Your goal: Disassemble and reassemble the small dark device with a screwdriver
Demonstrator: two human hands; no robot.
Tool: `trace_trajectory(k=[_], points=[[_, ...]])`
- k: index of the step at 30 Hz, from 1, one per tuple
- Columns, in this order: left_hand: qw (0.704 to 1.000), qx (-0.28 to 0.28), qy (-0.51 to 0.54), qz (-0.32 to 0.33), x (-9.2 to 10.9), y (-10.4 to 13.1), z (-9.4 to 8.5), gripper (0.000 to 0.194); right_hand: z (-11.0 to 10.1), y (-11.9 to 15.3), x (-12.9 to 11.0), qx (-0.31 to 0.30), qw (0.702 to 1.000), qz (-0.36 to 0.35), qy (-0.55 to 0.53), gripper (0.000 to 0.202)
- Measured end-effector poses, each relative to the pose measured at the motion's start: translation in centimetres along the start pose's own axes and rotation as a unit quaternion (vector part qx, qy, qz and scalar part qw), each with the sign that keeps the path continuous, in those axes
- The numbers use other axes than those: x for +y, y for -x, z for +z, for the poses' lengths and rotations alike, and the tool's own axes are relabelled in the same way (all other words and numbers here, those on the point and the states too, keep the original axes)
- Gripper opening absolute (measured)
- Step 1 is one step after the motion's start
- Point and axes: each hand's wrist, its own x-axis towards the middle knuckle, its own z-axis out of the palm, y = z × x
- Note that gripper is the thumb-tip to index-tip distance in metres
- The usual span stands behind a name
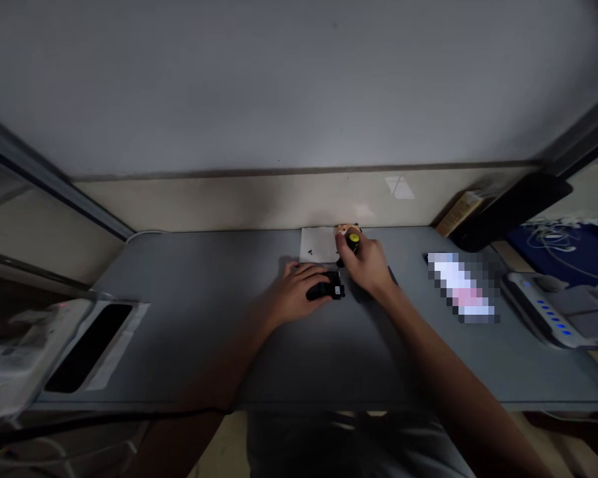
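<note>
Black device (335, 289): on grey desk (189, 332), approx. mid-span
Left hand (299, 294): half-curled over device, fingers across top, thumb at nr edge, holding it
Right hand (363, 261): closed round yellow-topped tool (353, 239), its lower end nr device's far R corner
White paper (317, 240): beyond device, w/ tiny dark bits on it
Wall (229, 202): bk of desk

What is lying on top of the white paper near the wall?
Tiny dark pieces lie on the white paper, toward its lower left. The right hand hides part of its right edge, so anything there cannot be seen.
</note>
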Motion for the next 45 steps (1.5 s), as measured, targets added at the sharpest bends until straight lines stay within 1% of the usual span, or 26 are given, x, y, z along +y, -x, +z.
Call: trace_trajectory(k=[4,7,12,19,23,28,30,32,34,36,38,41,44,45], points=[[1.000,0.006,-0.005,-0.004,0.1,0.0,0.1,0.025,0.4,-0.4,0.1,-0.014,1.000,-0.013,-0.001,0.037],[1.000,-0.001,-0.006,-0.002,0.1,0.0,0.0,0.023,0.5,-0.5,0.3,-0.018,1.000,-0.018,-0.004,0.036],[1.000,-0.003,-0.001,-0.003,0.1,0.0,0.0,0.023,0.4,-0.4,0.7,-0.006,1.000,-0.001,-0.004,0.039],[1.000,0.000,0.009,-0.003,0.0,0.1,0.1,0.021,-0.3,-0.3,0.6,-0.051,0.998,-0.029,-0.038,0.041],[1.000,-0.001,0.005,-0.006,0.0,0.1,0.2,0.020,-0.2,-0.1,0.8,-0.021,0.999,-0.014,-0.027,0.040],[1.000,0.011,0.005,-0.002,0.2,0.1,0.2,0.019,-0.1,0.2,0.7,0.010,1.000,0.019,-0.011,0.037],[1.000,0.012,0.007,-0.004,0.3,0.1,0.1,0.020,-0.1,0.2,0.5,0.020,0.999,0.022,-0.032,0.038],[1.000,0.011,0.012,-0.007,0.3,0.1,0.1,0.020,0.1,0.2,0.3,0.022,0.996,0.016,-0.090,0.035],[1.000,0.010,0.018,-0.015,0.3,0.1,0.2,0.021,0.5,0.2,0.2,0.009,0.981,0.020,-0.194,0.029],[0.999,0.008,0.024,-0.031,0.2,0.1,0.2,0.027,1.0,0.2,0.3,-0.011,0.949,0.047,-0.311,0.030],[0.998,0.007,0.030,-0.048,0.1,0.2,0.3,0.036,1.5,0.4,0.5,-0.022,0.916,0.082,-0.391,0.037],[0.997,-0.001,0.037,-0.064,0.0,0.2,0.3,0.043,1.9,0.6,0.7,-0.027,0.885,0.109,-0.452,0.044],[0.997,-0.008,0.039,-0.064,0.0,0.1,0.1,0.041,2.0,0.7,0.5,-0.030,0.849,0.125,-0.513,0.050],[0.997,-0.008,0.038,-0.060,0.0,0.1,0.1,0.040,1.9,0.7,0.4,-0.028,0.842,0.128,-0.524,0.049]])
